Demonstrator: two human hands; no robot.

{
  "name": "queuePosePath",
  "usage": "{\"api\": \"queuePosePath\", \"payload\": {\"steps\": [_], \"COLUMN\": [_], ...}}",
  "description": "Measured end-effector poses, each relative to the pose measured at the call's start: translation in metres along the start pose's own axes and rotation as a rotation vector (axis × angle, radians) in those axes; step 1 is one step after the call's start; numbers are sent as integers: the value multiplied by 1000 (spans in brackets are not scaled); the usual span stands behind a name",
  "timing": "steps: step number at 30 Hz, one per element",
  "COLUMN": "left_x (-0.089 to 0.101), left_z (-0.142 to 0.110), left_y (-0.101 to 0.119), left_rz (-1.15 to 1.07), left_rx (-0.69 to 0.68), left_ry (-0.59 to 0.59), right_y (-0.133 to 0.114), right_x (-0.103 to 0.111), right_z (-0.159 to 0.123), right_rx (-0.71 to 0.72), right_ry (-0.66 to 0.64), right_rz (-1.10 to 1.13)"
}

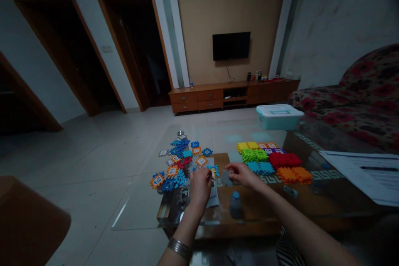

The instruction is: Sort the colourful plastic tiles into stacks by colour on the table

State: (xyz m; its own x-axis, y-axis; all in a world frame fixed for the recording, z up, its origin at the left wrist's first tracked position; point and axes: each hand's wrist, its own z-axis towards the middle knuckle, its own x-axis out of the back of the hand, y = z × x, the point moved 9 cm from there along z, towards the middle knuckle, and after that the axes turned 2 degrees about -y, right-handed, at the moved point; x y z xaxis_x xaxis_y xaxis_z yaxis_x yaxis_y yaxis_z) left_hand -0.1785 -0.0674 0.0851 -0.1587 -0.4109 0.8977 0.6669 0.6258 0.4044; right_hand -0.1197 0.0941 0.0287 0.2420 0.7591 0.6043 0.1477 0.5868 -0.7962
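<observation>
My left hand (201, 185) is over the near left part of the glass table (134, 212), its fingers curled closed; whatever they hold is hidden. Close beside it lie a small yellow piece (213, 172) and a white sheet of paper (213, 197). My right hand (243, 174) pinches at a pale grey, see-through-looking piece (227, 177), too dim to name. Left of my hands is a loose spread of gear-edged plastic tiles, among them an orange tile (172, 171) and a blue tile (168, 185). Neat stacks of red tiles (285, 160) and green tiles (254, 155) lie to the right.
A blue-capped bottle (236, 205) is near the table's front edge. Toward the back right stands a teal lidded box (279, 117). Papers with a pen (378, 168) lie at the right. Beyond are a TV cabinet (210, 100) and a flowered sofa (368, 104).
</observation>
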Motion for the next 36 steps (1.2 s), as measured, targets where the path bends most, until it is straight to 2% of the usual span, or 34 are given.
{"api": "queuePosePath", "payload": {"steps": [3,7,12,15,19,24,26,28,30,32,34,36], "left_x": [0,-8,-18,-19,-23,-31,-32,-37,-49,-61,-65,-59], "left_z": [-6,-12,-11,-9,-6,-1,0,-1,-7,-13,-17,-17], "left_y": [-7,-17,-8,-1,5,-7,-4,8,21,27,24,15], "left_rz": [104,200,247,304,345,203,112,-6,-115,-170,-164,-128], "left_rx": [73,129,96,130,143,175,109,-37,-173,-224,-198,-140], "left_ry": [1,-99,-179,-153,-107,-94,-55,-50,-132,-251,-311,-303], "right_y": [10,5,-10,-22,-27,-28,-27,-29,-31,-33,-35,-37], "right_x": [8,12,-4,-7,-13,-16,-13,-3,7,12,13,9], "right_z": [-5,-16,-30,-32,-32,-30,-29,-27,-27,-27,-29,-31], "right_rx": [-7,43,-22,-53,-71,-29,-9,31,94,156,202,244], "right_ry": [-18,-15,-120,-130,-145,-84,-67,-28,4,5,-13,-22], "right_rz": [-90,-296,-564,-642,-628,-616,-592,-547,-493,-431,-371,-317]}}
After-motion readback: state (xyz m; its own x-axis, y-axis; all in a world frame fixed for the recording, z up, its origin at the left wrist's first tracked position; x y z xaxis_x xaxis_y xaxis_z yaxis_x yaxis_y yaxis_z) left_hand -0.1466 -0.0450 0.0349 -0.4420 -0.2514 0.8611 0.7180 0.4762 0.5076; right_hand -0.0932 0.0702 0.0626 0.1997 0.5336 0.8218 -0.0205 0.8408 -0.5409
